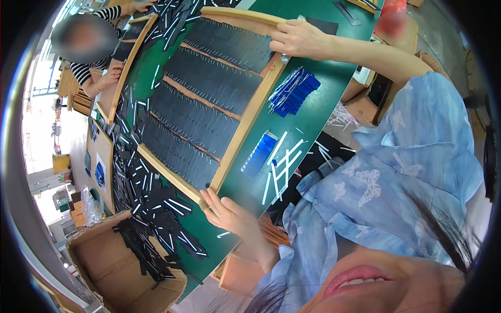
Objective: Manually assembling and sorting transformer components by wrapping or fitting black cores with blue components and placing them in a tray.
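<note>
- Wooden frame point(246, 122) laid at a slant across green table point(310, 117), in the middle of the view; both hands placed at its near corners.
- Right hand point(297, 39) curled over the upper near corner; fingers bent down onto the frame, wood gripped.
- Left hand point(227, 213) seen wide, fingers nearly straight, thumb apart; fingertips laid at the lower near corner. Pressure there cannot be told.
- Black sheets point(209, 78) set inside the frame, divided by brown slats point(201, 98); rows of small pale pins seen along the slats.
- Bundle of blue strips point(295, 93) placed on the table just beside the near rail, below the right hand.
- Blue stack point(261, 153) placed between that bundle and the left hand, near the rail.
- White sticks point(282, 169) scattered crosswise beside the blue stack, some overlapping.
- Black strips point(156, 219) with white pieces heaped beyond the far side, partly spilled into open cardboard box point(109, 266) by the table.
- Second wooden frame point(134, 63) touched by a co-worker's hand point(111, 76) across the table; striped sleeve point(81, 74) seen.
</note>
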`<state>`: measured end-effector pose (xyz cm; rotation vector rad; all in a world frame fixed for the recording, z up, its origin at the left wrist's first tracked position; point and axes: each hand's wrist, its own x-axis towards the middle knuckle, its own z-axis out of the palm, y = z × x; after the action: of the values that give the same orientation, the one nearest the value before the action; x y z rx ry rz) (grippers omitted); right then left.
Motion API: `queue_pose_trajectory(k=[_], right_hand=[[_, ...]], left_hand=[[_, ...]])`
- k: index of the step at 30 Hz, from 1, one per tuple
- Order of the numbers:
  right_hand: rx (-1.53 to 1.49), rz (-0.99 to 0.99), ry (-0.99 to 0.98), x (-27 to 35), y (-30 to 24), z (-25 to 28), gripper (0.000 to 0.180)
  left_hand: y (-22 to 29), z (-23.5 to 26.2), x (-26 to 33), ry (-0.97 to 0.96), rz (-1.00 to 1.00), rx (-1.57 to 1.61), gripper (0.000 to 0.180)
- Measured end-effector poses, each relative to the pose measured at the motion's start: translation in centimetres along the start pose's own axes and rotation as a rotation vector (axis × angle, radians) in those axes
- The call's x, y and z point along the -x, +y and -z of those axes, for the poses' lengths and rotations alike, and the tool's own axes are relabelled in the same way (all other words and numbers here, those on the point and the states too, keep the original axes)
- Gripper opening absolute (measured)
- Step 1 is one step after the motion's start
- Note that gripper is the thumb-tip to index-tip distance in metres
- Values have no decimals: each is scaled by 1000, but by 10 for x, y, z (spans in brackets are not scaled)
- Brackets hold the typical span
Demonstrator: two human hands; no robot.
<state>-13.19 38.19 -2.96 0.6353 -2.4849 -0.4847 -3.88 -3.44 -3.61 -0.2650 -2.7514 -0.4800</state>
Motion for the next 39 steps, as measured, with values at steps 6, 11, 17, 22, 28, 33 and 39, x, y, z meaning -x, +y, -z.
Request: queue_pose_trajectory(k=[6, 11, 17, 22, 28, 33, 39], right_hand=[[-202, -81, 115, 13, 6, 0, 17], [-164, -36, 123, 22, 11, 9, 17], [-119, 42, 78, 26, 10, 6, 16], [-162, 134, -75, 12, 14, 15, 16], [-222, 195, -54, 13, 15, 11, 14], [-211, 148, 25, 24, 11, 15, 16], [-386, -234, 156, 2, 23, 20, 20]], left_hand=[[3, -2, 1, 8, 25, -31, 44], [4, 0, 1, 12, 34, -22, 45], [1, -5, -1, 43, -8, -18, 46], [4, -6, -2, 28, 19, -38, 46], [-1, -3, 0, 28, 29, -42, 45], [0, -7, 0, 8, 19, -36, 44], [1, 1, -5, -48, 26, 16, 44]])
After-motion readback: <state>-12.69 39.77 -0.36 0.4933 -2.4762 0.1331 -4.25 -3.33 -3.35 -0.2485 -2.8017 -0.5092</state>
